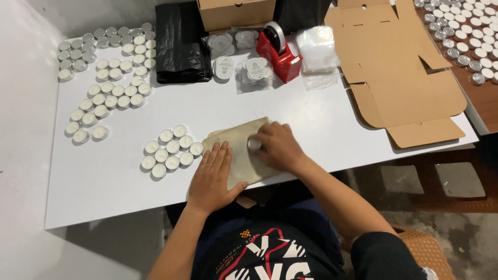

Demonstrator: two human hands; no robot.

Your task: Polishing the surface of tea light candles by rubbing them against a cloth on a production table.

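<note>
Currently mid-pack on one pouch: a beige cloth drawstring bag [244,153] lies flat near the front edge of the white table [311,119]. Left hand [211,176] is spread open, palm down, fingers together, pressing the bag's near-left part flat; it grips nothing. Right hand [277,145] is curled with its fingers closed around a single tealight [254,143] in a silver cup, resting on the bag's upper right. Can't tell whether that candle sits on top of the cloth or is partly inside the mouth. Bag looks flat, so my read is few or none are inside so far. Just left of the bag, touching its edge, a cluster of ten loose tealights [171,150] looks staged as the batch in hand. Further left, a large spread of tealights [106,78] in rough rows runs up to the far-left corner, unpacked. At the back: a black plastic bag [179,41], clear packets of round labels [244,67], a red tape dispenser [280,52], a stack of clear plastic bags [317,49], a closed cardboard box [236,13] and a flat unfolded carton [399,72]. Another batch of tealights [467,36] sits on the brown surface at far right. No filled pouches visible anywhere, carton not erected, so I judge the bulk of the work is left.
</note>
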